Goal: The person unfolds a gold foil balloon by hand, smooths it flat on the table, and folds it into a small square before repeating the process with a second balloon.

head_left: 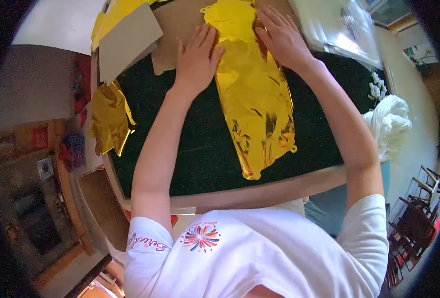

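Note:
A flat, uninflated gold foil balloon (pixel 254 89) lies lengthwise on a dark green table cover (pixel 180 154), small tabs showing at its corners. My left hand (pixel 196 62) rests along the balloon's upper left edge, palm down with fingers spread. On the opposite edge, my right hand (pixel 284 42) lies palm down, fingers stretched out and thumb on the foil. Neither hand grips the balloon. Its surface is creased and shiny, more wrinkled toward the end near me.
More gold foil (pixel 111 116) hangs over the table's left edge, beside a grey card (pixel 130 42). Brown cardboard (pixel 177 20) lies at the far side. Clear plastic bags (pixel 339 27) are at the far right, with a white yarn bundle (pixel 388 121) at the right edge.

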The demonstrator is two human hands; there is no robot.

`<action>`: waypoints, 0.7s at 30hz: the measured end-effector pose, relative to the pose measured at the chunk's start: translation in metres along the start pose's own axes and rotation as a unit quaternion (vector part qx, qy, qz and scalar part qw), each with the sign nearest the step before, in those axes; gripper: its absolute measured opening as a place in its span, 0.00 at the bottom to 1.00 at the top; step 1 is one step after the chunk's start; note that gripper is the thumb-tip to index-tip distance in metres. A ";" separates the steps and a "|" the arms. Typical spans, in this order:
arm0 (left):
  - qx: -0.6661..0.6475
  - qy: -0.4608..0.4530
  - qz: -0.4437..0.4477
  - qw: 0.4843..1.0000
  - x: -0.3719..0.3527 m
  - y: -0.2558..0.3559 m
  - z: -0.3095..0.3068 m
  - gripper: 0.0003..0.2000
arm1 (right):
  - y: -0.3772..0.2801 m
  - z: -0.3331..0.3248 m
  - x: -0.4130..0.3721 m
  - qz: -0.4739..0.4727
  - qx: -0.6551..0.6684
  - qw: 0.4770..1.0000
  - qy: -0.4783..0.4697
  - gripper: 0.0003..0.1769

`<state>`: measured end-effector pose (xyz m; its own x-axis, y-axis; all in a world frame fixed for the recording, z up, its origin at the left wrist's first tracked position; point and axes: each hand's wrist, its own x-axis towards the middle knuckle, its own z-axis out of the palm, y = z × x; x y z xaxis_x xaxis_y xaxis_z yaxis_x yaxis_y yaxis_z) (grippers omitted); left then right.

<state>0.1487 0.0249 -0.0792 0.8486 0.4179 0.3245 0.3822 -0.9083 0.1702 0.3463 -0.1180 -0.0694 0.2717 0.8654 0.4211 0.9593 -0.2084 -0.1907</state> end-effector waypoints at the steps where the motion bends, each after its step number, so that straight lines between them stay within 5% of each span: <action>1: 0.005 -0.013 0.003 1.000 -0.001 0.003 -0.002 0.28 | 0.003 0.010 0.008 0.017 0.004 1.000 0.002 0.28; 8: -0.019 -0.025 -0.012 0.999 -0.004 0.012 0.004 0.27 | -0.016 0.019 0.009 0.000 -0.039 0.998 -0.058 0.27; 21: 0.008 0.007 -0.007 1.000 -0.006 0.013 0.008 0.26 | -0.011 0.014 0.013 -0.052 0.020 0.998 -0.017 0.28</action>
<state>0.1518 0.0104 -0.0863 0.8379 0.4310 0.3349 0.4005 -0.9023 0.1593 0.3379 -0.0982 -0.0744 0.1668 0.8962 0.4110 0.9783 -0.0986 -0.1821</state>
